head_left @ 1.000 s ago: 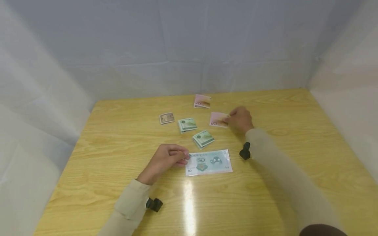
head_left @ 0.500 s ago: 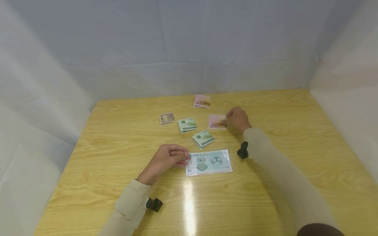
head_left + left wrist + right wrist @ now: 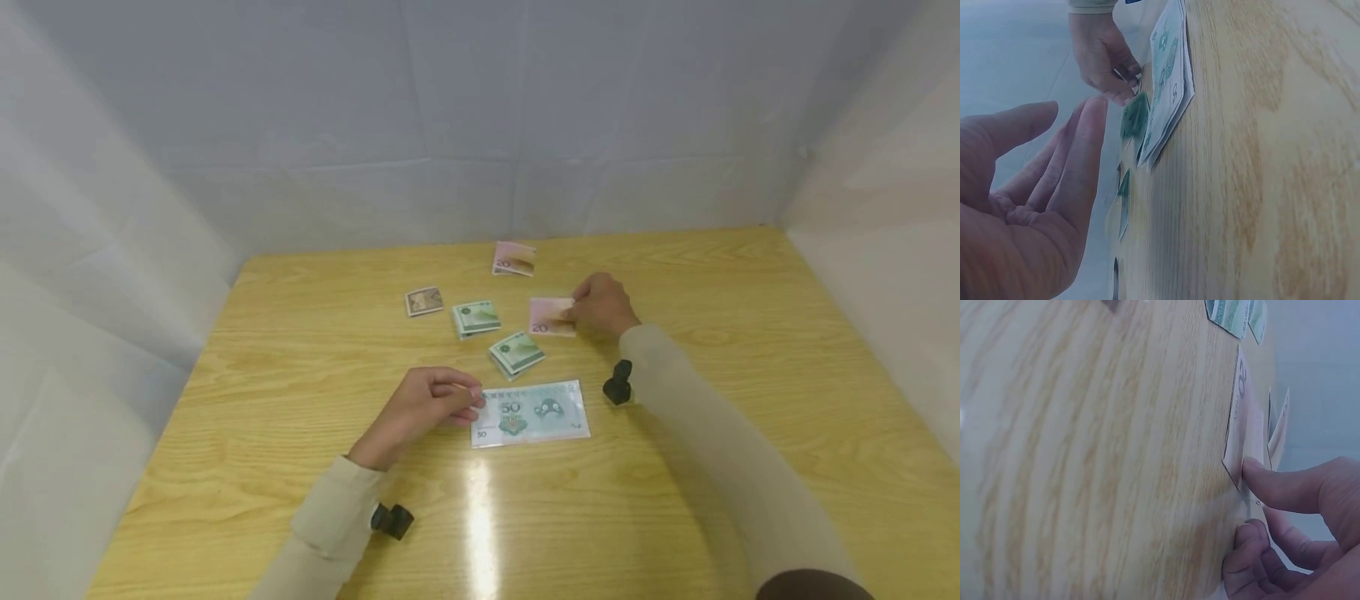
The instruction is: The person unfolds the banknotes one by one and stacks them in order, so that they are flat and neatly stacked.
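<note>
Pinches the right end of a pink 20 note [image 3: 545, 317] in the right hand [image 3: 603, 306], with the thumb on its upper face and the other fingers bent close by in the right wrist view. Compared with a second ago, has both the pink 20 note and the right hand a touch farther left, and the note a little nearer the wearer too. Cannot tell whether resting on the wooden table [image 3: 570, 517] or just above it. Keeps the left hand [image 3: 423, 408] where it was, with fingertips at the left edge of a teal 50 note [image 3: 543, 414], likewise unmoved; grips nothing there, with a clear gap between thumb and fingers in the left wrist view; cannot tell whether touching the paper. Shows no shift in the near green note [image 3: 517, 353], folded just beyond the teal 50 note, nor in the far green note [image 3: 477, 318], the brown note [image 3: 424, 301] to its left, or the second pink note [image 3: 514, 258], folded near the table's far edge, before a pale cloth [image 3: 465, 100].
</note>
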Action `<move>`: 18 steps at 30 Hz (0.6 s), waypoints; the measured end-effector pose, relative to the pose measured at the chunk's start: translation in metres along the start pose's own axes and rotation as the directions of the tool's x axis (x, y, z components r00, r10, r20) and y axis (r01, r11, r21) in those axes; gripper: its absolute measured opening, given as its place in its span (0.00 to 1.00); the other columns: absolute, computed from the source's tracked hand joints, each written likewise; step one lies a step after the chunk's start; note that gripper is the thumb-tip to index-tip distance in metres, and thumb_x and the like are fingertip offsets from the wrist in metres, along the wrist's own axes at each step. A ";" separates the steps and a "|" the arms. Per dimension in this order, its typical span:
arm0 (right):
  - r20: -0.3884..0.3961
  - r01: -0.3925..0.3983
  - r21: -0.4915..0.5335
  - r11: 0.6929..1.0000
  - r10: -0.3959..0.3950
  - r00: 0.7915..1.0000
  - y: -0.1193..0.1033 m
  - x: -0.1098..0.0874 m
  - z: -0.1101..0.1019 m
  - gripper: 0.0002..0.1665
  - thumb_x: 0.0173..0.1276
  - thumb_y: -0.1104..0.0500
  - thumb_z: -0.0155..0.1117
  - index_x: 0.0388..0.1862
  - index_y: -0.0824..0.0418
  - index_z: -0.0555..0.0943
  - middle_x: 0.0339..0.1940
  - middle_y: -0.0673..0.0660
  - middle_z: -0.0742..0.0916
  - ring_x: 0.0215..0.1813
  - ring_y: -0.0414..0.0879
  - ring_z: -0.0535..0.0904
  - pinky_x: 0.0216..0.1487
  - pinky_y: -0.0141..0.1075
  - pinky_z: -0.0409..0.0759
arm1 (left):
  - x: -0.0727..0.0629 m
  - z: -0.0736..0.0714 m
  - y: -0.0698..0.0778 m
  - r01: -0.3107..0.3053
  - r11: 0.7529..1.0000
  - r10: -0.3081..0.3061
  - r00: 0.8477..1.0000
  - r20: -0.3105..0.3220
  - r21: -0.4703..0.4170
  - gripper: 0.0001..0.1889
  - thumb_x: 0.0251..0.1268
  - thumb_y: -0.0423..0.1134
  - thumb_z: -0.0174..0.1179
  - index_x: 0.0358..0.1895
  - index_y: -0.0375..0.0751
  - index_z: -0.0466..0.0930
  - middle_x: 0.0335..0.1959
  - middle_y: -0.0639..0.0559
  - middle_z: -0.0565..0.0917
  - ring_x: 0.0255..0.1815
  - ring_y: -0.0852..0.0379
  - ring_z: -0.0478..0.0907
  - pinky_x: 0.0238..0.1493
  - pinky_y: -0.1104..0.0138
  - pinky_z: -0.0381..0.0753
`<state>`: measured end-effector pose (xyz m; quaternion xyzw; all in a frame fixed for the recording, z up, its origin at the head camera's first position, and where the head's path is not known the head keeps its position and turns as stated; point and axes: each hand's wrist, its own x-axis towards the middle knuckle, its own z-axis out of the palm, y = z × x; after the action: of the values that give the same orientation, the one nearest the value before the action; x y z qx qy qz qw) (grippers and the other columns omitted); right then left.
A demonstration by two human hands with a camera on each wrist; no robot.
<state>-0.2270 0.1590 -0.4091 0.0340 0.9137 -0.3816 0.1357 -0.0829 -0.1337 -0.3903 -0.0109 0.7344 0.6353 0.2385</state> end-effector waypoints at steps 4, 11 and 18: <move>-0.025 0.013 0.003 1.000 -0.012 1.000 0.001 0.001 0.000 0.18 0.63 0.62 0.73 0.48 0.70 0.81 0.53 0.66 0.81 0.55 0.60 0.76 0.60 0.53 0.80 | 0.000 0.001 0.000 -0.004 1.000 0.004 1.000 0.001 0.002 0.13 0.72 0.33 0.61 0.53 0.28 0.82 0.43 0.39 0.88 0.41 0.47 0.88 0.49 0.56 0.90; -0.059 0.021 0.034 0.999 -0.019 0.998 0.001 0.000 0.001 0.17 0.63 0.64 0.70 0.49 0.71 0.81 0.52 0.67 0.83 0.54 0.61 0.78 0.60 0.53 0.81 | -0.001 0.001 0.001 -0.007 1.000 0.007 1.000 0.009 -0.005 0.13 0.73 0.32 0.61 0.54 0.28 0.81 0.44 0.37 0.88 0.42 0.46 0.87 0.50 0.56 0.90; -0.078 0.045 0.083 0.996 -0.039 0.996 0.005 -0.001 -0.005 0.16 0.67 0.65 0.67 0.51 0.71 0.79 0.50 0.67 0.82 0.53 0.60 0.78 0.58 0.52 0.82 | -0.001 0.001 0.001 -0.009 1.000 0.009 1.000 0.015 -0.007 0.13 0.73 0.32 0.60 0.54 0.28 0.81 0.45 0.36 0.87 0.43 0.45 0.87 0.50 0.55 0.90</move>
<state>-0.2267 0.1660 -0.4092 0.0353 0.9017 -0.4213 0.0909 -0.0818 -0.1332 -0.3889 -0.0034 0.7303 0.6391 0.2412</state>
